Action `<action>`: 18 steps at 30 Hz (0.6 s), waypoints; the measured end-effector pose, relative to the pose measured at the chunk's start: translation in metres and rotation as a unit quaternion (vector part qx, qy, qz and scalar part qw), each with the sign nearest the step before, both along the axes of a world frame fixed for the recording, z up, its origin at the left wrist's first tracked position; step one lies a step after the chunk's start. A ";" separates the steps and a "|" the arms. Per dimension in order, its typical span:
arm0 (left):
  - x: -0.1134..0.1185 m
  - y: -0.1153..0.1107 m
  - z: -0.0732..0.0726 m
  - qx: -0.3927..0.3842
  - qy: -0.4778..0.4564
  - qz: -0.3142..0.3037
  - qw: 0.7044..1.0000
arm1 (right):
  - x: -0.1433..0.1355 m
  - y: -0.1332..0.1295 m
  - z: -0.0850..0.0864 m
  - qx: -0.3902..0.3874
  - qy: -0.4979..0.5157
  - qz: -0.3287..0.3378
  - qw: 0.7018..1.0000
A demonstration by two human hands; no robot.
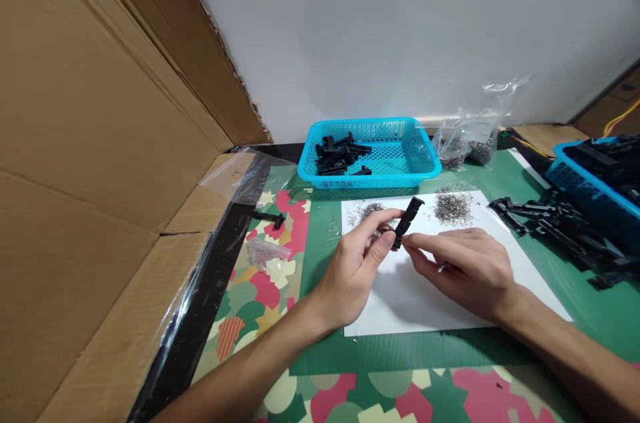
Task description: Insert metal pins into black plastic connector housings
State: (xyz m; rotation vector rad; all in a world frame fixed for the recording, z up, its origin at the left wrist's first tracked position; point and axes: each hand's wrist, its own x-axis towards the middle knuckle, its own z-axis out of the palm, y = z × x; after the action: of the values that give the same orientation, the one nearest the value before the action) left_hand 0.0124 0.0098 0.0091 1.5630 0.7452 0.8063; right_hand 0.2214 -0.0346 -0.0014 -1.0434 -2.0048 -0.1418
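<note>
My left hand [357,269] grips a black plastic part [411,215], long and narrow, between thumb and fingers, tilted with its upper end to the right. Thumb and forefinger of my right hand [463,266] are pinched together at the part's lower end; whatever they hold there is too small to make out. A little silvery object [441,267] shows by the curled fingers of that hand. Both hands are above a white paper sheet [415,303]. Behind them on the sheet lie two piles of tiny metal pieces, a left pile [373,211] and a right pile [453,207].
A blue basket [370,181] with several black parts stands at the back. Clear bags [473,143] of metal pieces sit beside it. Loose black parts [565,229] and another blue basket [595,189] are at right. One black part [270,217] lies left. Cardboard [100,143] walls the left side.
</note>
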 end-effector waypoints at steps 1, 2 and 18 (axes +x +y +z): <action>0.000 0.000 0.000 -0.003 -0.003 0.001 1.000 | 0.000 0.000 0.001 0.001 0.006 0.000 1.000; 0.000 0.000 0.000 -0.009 -0.005 0.002 1.000 | -0.001 0.000 0.002 0.002 0.010 0.001 1.000; 0.001 0.000 -0.002 -0.028 -0.009 0.003 1.000 | -0.001 0.005 0.002 0.034 0.019 0.018 0.999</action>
State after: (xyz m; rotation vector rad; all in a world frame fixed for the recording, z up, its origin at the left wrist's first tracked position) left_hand 0.0136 0.0100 0.0075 1.5022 0.7526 0.7965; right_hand 0.2206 -0.0293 0.0009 -0.9594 -1.9703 -0.1675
